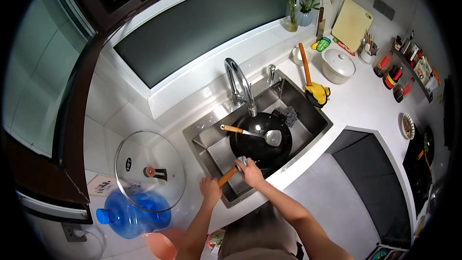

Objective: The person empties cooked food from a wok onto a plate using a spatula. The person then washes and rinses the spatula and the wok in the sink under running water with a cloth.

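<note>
A black wok (249, 149) lies in the steel sink (203, 138). Its wooden handle (227, 177) points toward the lower left, and my left hand (210, 190) is wrapped round the end of it. Where the handle meets the wok, my right hand (251, 173) presses a small grey cloth or pad (242, 161). A metal spatula (273, 138) with a wooden grip rests across the wok. Above the wok stands the chrome faucet (240, 84). A grey scrubber (289, 115) sits in the sink's back right part.
Left of the sink are a glass lid (168, 166), a blue water bottle (126, 214) and a pink container (160, 246). Right of it are a yellow-black glove (318, 92), a white lidded pot (338, 66), a cutting board (352, 24) and seasoning jars (392, 77).
</note>
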The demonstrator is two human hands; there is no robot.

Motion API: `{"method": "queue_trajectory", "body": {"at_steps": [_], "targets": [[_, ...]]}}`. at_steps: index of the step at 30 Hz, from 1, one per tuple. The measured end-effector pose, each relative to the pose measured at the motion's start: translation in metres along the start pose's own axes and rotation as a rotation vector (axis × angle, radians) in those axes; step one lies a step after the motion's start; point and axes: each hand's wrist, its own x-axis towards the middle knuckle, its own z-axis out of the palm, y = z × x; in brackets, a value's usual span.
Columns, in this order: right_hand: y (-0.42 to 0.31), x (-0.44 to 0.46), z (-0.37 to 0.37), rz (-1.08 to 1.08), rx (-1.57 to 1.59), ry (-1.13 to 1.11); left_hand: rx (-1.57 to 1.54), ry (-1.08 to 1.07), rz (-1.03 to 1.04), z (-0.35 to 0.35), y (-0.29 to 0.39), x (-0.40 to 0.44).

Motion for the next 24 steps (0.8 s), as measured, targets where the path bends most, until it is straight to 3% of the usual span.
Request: {"method": "queue_trajectory", "body": {"at_steps": [3,7,9,12,14,15,19,22,23,24], "targets": [[-0.001,-0.006,-0.04,0.121,0.139,0.035,0.048,-0.143,0.045,-0.008,0.011,0.012],[0.019,0.0,-0.066,0.255,0.324,0.079,-0.129,-0.065,0.045,0.002,0.031,0.091],[0.03,0.002,-0.08,0.266,0.408,0.14,-0.377,-0.123,-0.288,0.067,0.019,0.163],[0.052,-0.007,-0.099,0.192,0.418,0.195,-0.446,0.031,-0.434,0.099,0.012,0.238],[0.068,-0.016,-0.111,0.187,0.4,0.213,-1.117,0.119,-0.562,0.109,0.013,0.263],[0.077,-0.021,-0.117,0.216,0.408,0.193,-1.209,0.067,-0.569,0.115,0.012,0.271],[0.105,-0.022,-0.129,0.245,0.393,0.122,-0.996,0.17,-0.513,0.131,0.017,0.27],[0.107,-0.011,-0.134,0.283,0.43,0.031,-0.693,0.265,-0.727,0.126,0.019,0.258],[0.105,-0.007,-0.133,0.208,0.4,0.041,-0.724,0.164,-0.737,0.115,0.019,0.256],[0.104,-0.004,-0.132,0.139,0.369,0.051,-0.839,0.305,-0.698,0.162,0.0,0.268]]}}
